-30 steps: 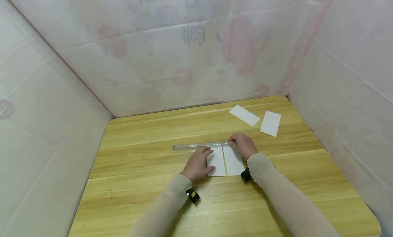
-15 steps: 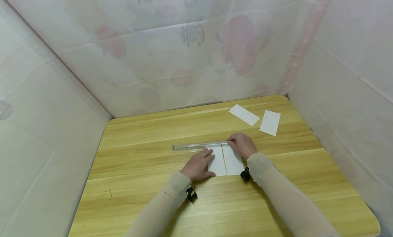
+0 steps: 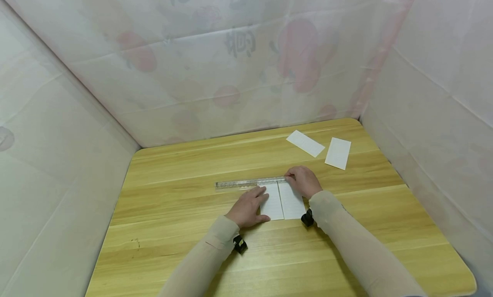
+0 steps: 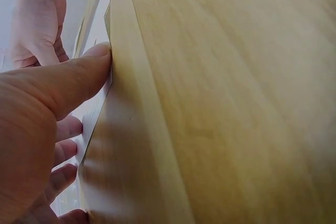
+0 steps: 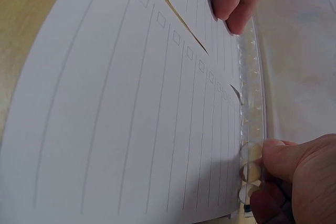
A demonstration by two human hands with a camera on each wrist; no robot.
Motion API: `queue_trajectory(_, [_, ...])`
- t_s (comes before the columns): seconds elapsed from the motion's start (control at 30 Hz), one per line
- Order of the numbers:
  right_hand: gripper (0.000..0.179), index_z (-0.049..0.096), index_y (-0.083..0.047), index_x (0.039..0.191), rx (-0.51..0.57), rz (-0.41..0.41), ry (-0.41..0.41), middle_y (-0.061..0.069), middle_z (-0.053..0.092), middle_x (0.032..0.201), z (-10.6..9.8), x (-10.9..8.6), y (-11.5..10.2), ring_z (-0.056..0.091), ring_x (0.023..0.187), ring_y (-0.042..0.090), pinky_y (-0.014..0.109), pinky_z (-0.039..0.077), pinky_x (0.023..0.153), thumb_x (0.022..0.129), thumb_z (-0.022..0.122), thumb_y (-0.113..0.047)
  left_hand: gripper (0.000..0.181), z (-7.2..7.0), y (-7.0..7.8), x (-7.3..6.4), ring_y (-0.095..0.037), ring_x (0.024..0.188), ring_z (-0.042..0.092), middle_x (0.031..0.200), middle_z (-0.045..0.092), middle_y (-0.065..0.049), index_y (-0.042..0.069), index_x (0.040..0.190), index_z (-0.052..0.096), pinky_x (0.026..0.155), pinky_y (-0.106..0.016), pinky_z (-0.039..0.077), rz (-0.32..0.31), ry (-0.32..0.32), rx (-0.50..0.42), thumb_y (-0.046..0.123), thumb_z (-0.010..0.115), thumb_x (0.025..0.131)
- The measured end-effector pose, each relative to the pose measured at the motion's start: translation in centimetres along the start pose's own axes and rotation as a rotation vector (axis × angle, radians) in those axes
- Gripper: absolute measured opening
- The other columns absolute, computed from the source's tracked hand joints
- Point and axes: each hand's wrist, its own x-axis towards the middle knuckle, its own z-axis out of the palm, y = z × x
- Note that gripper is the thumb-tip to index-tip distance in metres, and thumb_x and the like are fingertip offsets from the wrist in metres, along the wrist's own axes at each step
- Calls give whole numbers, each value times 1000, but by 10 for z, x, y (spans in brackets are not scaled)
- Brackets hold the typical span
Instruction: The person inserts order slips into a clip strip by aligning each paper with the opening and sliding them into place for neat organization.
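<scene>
Two white lined paper cards lie side by side, a left card (image 3: 274,206) and a right card (image 3: 292,204), parted by a narrow gap. Along their far edges runs a clear plastic ruler (image 3: 236,184), with round holes near its right end. My left hand (image 3: 248,208) rests on the left card, fingers spread toward the ruler and thumb (image 4: 84,72) at the near edge. My right hand (image 3: 304,181) pinches the ruler's right end between thumb and finger. Printed lines and small boxes show on the right card (image 5: 126,124) in the right wrist view.
Farther back on the right of the wooden table (image 3: 173,254) lie two more paper cards, one slanted (image 3: 305,143) and one more upright (image 3: 338,153). Patterned cloth walls (image 3: 192,74) stand along the table's back and sides.
My left hand has shifted slightly left and nearer to me on the left card, its thumb now at the card's near edge. The right hand keeps its grip on the ruler.
</scene>
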Motion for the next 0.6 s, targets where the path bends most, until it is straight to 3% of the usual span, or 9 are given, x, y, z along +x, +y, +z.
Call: queue_trajectory(0.6, [11, 76, -13, 94, 5, -7, 6, 4, 70, 96, 0, 0, 0, 60, 94, 25, 43, 49, 83, 91, 68, -19, 77, -3, -2, -1, -22, 143, 22, 156, 27, -4, 13, 146, 43, 112, -41, 27, 6, -21, -18, 54, 66, 86])
